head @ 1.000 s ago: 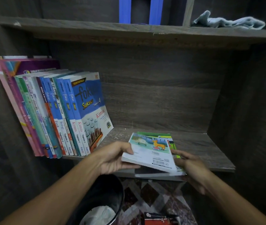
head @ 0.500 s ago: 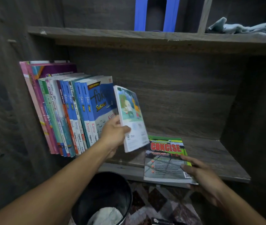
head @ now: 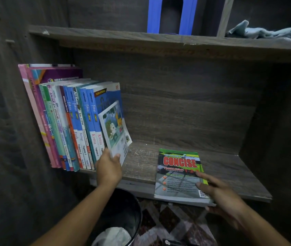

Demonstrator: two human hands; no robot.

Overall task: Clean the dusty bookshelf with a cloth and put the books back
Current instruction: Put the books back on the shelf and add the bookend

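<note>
dark wood-grain shelf [head: 159,157], blue-spined books [head: 88,121], green and red concise book [head: 180,173], pale blue cloth [head: 269,32], black bin [head: 123,210]

Thin picture book [head: 115,129] leans on the slanted book row [head: 70,121], its lower corner pinched by the left hand [head: 108,167]. Green Concise book [head: 178,173] lies flat, gripped by the right hand [head: 221,194]; crumpled cloth [head: 269,32] high above.

Dim light on a dark wood-grain bookshelf [head: 185,110] filling the view. Below it is a maroon-and-white diamond-patterned tile floor [head: 167,221] with a round black bin [head: 123,205]. A blue plastic stool [head: 154,15] stands on the upper board.
</note>
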